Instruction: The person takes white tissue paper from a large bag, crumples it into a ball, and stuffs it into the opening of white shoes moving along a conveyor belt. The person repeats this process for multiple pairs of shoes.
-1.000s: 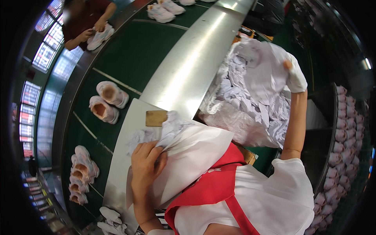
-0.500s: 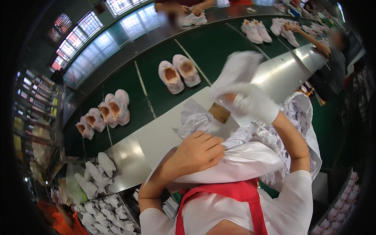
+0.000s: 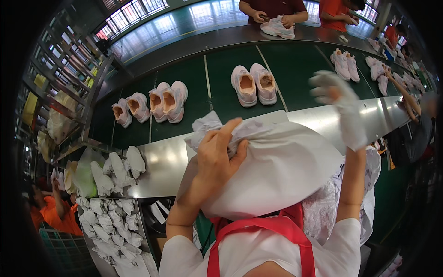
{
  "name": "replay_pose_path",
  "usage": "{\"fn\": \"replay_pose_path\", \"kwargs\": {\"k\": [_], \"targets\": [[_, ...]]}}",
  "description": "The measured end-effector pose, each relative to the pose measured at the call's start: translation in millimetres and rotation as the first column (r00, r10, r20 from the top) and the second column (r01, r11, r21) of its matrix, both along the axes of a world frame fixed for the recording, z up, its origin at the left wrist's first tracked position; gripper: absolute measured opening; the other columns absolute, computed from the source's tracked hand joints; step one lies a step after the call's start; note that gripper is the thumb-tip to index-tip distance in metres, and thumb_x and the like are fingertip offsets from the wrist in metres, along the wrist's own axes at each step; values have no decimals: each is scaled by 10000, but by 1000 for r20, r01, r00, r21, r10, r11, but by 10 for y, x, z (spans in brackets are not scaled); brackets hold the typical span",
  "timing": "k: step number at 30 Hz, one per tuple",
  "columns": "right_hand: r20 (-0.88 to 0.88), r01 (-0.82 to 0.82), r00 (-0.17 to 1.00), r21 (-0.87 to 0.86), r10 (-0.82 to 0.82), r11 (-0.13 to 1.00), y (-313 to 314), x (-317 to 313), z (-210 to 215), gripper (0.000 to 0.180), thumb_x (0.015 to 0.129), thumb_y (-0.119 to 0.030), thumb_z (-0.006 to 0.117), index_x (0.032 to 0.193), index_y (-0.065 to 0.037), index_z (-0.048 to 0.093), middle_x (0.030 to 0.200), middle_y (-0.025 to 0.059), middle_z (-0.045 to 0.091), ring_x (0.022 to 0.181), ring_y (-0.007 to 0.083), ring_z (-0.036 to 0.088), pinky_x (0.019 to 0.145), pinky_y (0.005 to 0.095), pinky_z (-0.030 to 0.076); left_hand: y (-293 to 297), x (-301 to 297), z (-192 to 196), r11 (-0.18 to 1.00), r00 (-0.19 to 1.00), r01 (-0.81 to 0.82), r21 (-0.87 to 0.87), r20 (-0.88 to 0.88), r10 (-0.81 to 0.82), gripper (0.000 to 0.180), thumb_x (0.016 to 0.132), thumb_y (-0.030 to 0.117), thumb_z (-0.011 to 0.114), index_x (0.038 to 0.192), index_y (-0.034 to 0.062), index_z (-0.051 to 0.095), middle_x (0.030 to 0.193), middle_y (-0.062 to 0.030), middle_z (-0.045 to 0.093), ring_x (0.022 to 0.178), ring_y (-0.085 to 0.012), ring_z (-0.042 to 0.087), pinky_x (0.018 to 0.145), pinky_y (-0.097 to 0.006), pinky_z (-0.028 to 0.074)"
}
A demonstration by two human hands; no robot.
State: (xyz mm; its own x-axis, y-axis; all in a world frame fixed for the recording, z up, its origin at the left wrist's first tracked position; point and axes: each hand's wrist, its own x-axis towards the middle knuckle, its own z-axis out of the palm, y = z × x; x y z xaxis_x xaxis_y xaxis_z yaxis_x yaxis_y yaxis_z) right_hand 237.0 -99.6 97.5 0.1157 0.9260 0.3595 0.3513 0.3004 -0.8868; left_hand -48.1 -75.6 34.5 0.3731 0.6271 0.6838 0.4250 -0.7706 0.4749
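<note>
My bare left hand (image 3: 217, 154) is closed on crumpled white paper (image 3: 205, 127) at the near edge of the bench. A large white paper sheet (image 3: 281, 159) spreads rightward from under its fingers, covering my lap. My right hand (image 3: 336, 104), in a white glove, is raised over the metal ledge to the right. It is blurred by motion; its fingers look apart, with nothing seen in them. Beyond the paper, a pair of pale pink and white sneakers (image 3: 254, 85) stands on the green conveyor (image 3: 194, 87).
More sneakers (image 3: 168, 101) stand farther left on the belt, and another pair (image 3: 345, 65) at the right. Stuffed white paper bundles (image 3: 117, 171) lie on the metal ledge (image 3: 161, 159); several more fill a bin (image 3: 113, 226) below. A person opposite handles a shoe (image 3: 278, 27).
My right hand has swung up and away to the right from the paper. The white sheet now lies wider over my lap, and my left hand has turned upward. The view has shifted leftward.
</note>
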Motion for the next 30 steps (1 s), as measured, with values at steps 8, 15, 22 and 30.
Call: {"fn": "replay_pose_path", "kwargs": {"k": [8,15,22,30], "targets": [[32,-138,990,15,137,990,-561,-1177,-485,928,683,-615,662,1336,-10,398,1243,139,527,1162,242,489,1003,361,360,11,162,-54,926,898,310,-214,387,-211,665,712,-20,668,1315,-12,387,841,-56,509,632,-117,468,563,-224,424],[-410,-411,863,-235,294,881,-249,-1323,-900,1001,575,-481,839,1339,-21,385,1235,110,520,1177,220,464,1003,343,355,151,203,-209,506,460,786,-356,883,-95,723,748,47,667,1366,6,295,857,-50,524,807,-83,513,796,-207,425],[-360,-98,933,-279,-10,955,-136,-1077,-708,568,627,-51,798,1145,-19,567,1007,64,650,924,157,604,827,270,484,-27,32,-208,673,939,252,-695,8,-344,919,654,330,819,1365,46,311,1195,-188,541,1185,-345,467,969,-388,407],[736,-451,676,445,-29,774,-553,-924,-334,423,698,-158,595,1115,-91,589,979,35,600,880,188,599,840,331,475,345,-334,-942,-367,517,769,-523,847,-125,1124,685,866,345,1478,105,110,1464,-163,293,1337,-312,317,1048,-474,319]]}}
